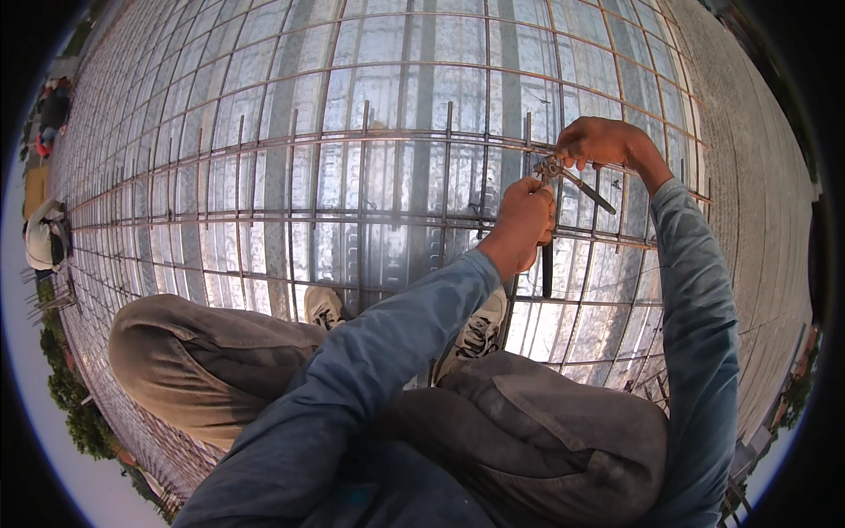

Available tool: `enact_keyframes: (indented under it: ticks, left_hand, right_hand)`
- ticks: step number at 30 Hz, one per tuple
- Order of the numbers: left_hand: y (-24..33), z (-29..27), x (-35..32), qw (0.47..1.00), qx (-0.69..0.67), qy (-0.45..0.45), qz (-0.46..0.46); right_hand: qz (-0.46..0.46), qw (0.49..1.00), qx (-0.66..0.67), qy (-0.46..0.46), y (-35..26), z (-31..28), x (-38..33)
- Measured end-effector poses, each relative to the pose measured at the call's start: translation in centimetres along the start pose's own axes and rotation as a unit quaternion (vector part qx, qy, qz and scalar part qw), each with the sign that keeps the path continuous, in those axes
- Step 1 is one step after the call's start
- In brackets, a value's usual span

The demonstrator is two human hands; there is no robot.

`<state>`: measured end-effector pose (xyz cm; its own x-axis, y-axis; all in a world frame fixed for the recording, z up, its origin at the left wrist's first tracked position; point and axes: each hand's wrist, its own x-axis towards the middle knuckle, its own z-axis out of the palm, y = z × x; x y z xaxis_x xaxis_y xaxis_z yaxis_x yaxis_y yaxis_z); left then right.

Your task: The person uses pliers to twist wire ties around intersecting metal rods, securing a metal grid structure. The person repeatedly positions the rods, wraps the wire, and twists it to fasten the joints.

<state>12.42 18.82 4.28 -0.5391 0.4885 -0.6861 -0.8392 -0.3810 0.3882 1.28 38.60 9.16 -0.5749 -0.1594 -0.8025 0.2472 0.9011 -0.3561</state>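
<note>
Two hands meet at one crossing of the rebar grid [264, 141], up and to the right of centre in my view. My left hand [525, 216] is curled into a fist around one dark handle of the pliers [563, 189]; the fingers are pressed together and wrapped tight, and the handle runs straight down out of the bottom of the fist. The other handle angles off to the lower right, free of either hand. My right hand [603, 141] sits just above and to the right, fingers bent down and bunched at the pliers' head, where the tool meets the bars. I cannot tell whether those fingertips pinch a tie wire or only the bar, since the spot is too small to read.

Both forearms are in blue sleeves, the left one crossing diagonally from the lower left, the right one coming up along the right side. I am crouched on the mesh: grey trousers fill the lower part of the view, with the left shoe [324, 306] and right shoe [480, 330], both pale with dark laces, planted on the bars below the hands. Shiny corrugated metal decking [387, 97] lies under the grid. Far off at the left edge, another person [44, 233] in a pale hat bends over the mesh.
</note>
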Motion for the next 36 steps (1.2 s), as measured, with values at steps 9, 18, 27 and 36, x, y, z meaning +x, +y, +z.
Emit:
enact_keyframes:
  ticks: [9, 18, 27, 36]
  left_hand:
    - [1.8, 2.9, -2.3, 0.985, -0.143, -0.086, 0.035]
    - [2.6, 1.0, -2.0, 0.968, -0.168, 0.126, 0.139]
    - [5.9, -5.1, -6.5, 0.967, 0.054, 0.169, 0.184]
    - [-1.3, -22.0, -6.1, 0.885, 0.126, 0.423, 0.150]
  right_hand:
    - [0.055, 0.972, 0.175, -0.145, -2.6, 0.3, -0.6]
    - [-0.148, 0.873, 0.428, -0.182, -3.8, 2.2, 1.0]
    - [-0.182, 0.862, 0.463, -0.097, -12.5, 5.5, 2.9]
    - [-0.151, 0.864, 0.479, -0.023, -17.2, 3.4, 4.5]
